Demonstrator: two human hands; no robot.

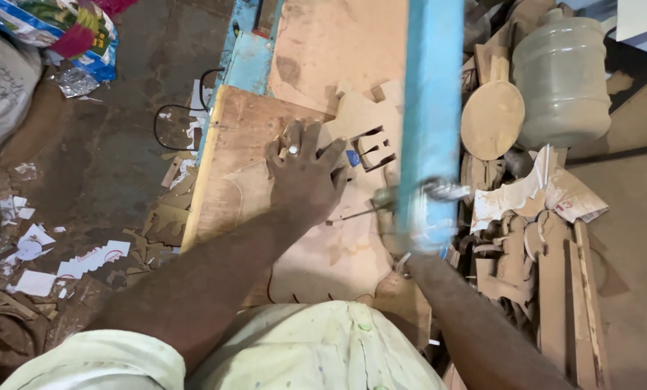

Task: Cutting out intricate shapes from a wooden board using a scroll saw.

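Where left hand presses plywood bench, scrap-strewn dirt floor

Dusty dark floor strewn with paper scraps, wooden offcuts beside a plastic jug

A wooden workbench carried a flat cut-out board near its front edge, with offcuts farther back.
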